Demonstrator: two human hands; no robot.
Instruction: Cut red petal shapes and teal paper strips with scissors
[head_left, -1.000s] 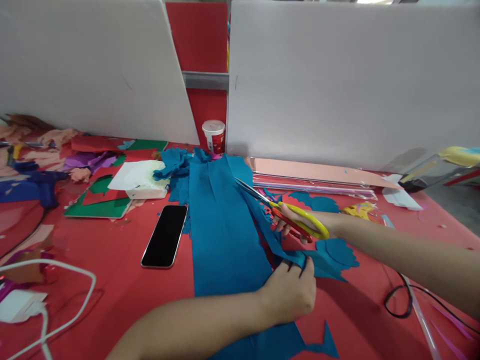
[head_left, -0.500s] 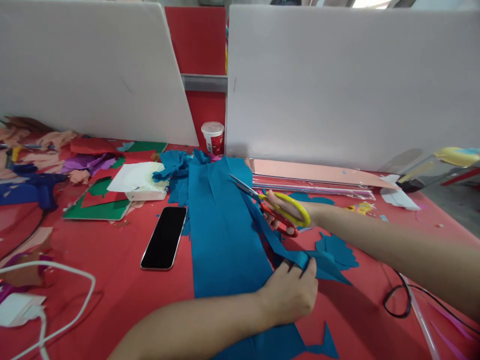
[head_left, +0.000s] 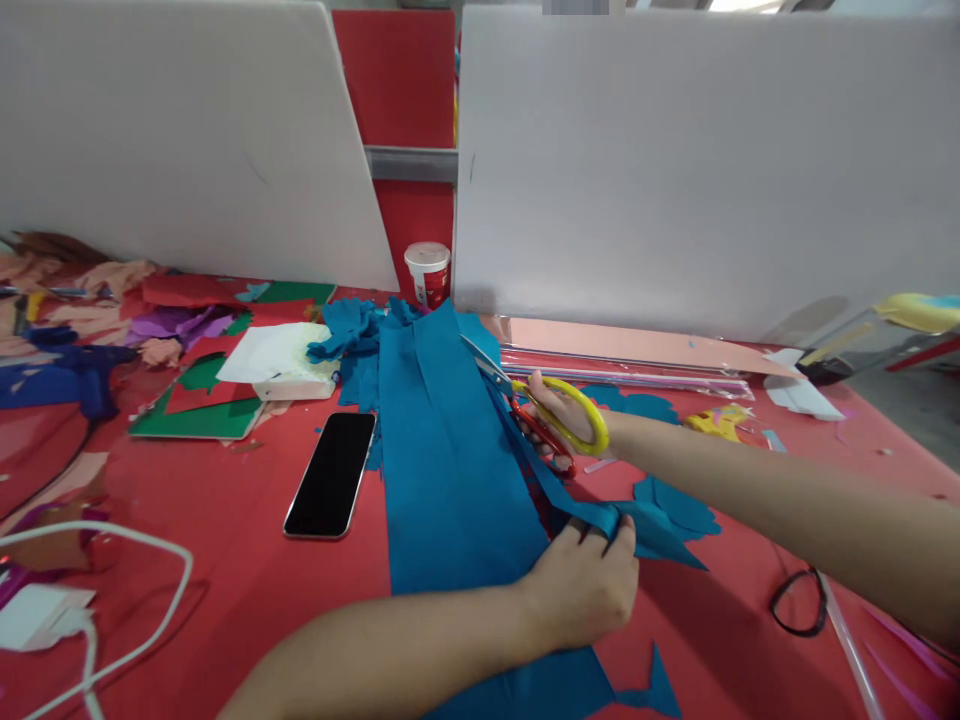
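A long sheet of blue crepe paper (head_left: 450, 470) lies lengthwise before me, its right side partly cut away as a narrow strip (head_left: 555, 485). My right hand (head_left: 551, 415) is closed around the scissors (head_left: 574, 425), which have one yellow and one red handle. Their blades reach up and left into the paper near its far end, and part of the lower blade is hidden by it. My left hand (head_left: 589, 580), fingers curled, grips the blue strip closer to me, and the strip's loose end sticks out to the right.
A black-screened phone (head_left: 331, 475) lies left of the paper. Behind stands a lidded cup (head_left: 428, 274) near white boards (head_left: 705, 170). Blue scraps (head_left: 679, 507) are at right, a glue gun (head_left: 94, 375) and white cable (head_left: 180, 570) at left.
The scissors and my right hand have moved slightly left, and the paper's far end has lifted and folded over near the blades. My left hand has barely moved.
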